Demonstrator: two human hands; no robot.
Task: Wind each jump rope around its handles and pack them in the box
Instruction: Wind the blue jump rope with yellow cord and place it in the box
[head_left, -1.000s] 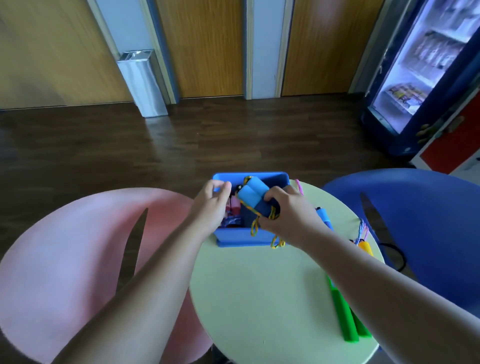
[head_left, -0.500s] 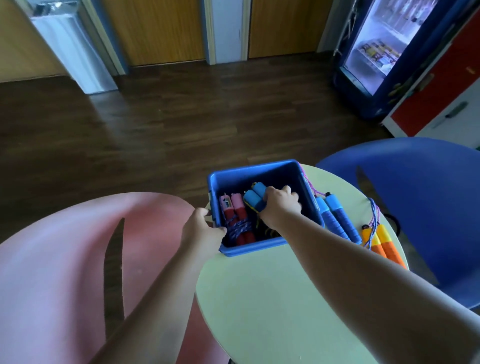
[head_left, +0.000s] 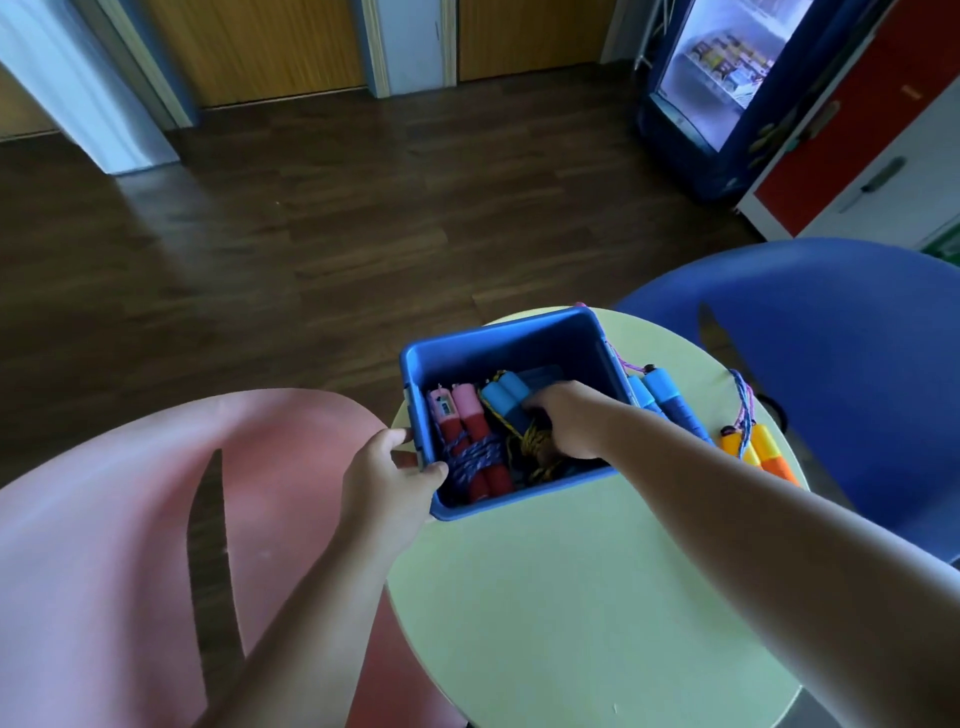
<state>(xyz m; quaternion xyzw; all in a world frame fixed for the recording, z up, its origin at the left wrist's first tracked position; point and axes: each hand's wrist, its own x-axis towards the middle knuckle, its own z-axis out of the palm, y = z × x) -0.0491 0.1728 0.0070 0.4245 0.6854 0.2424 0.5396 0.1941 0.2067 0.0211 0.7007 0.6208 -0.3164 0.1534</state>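
Head view: left hand (head_left: 384, 467) grips the left rim of the blue box (head_left: 498, 343), centre frame; right hand (head_left: 569, 421), inside it, clasps the blue-handled jump rope (head_left: 504, 389)

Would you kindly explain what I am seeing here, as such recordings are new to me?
There is no machine: these are one person's two bare hands, seen from a camera worn on the head, looking down. A blue box stands on a round green table. The left hand grips its near corner; the right hand reaches inside, holding a wound blue-handled rope with yellow cord. A wound pink-and-red rope lies beside it. Right of the box, on the table, lie a second blue-handled rope and an orange-handled rope, not yet packed.
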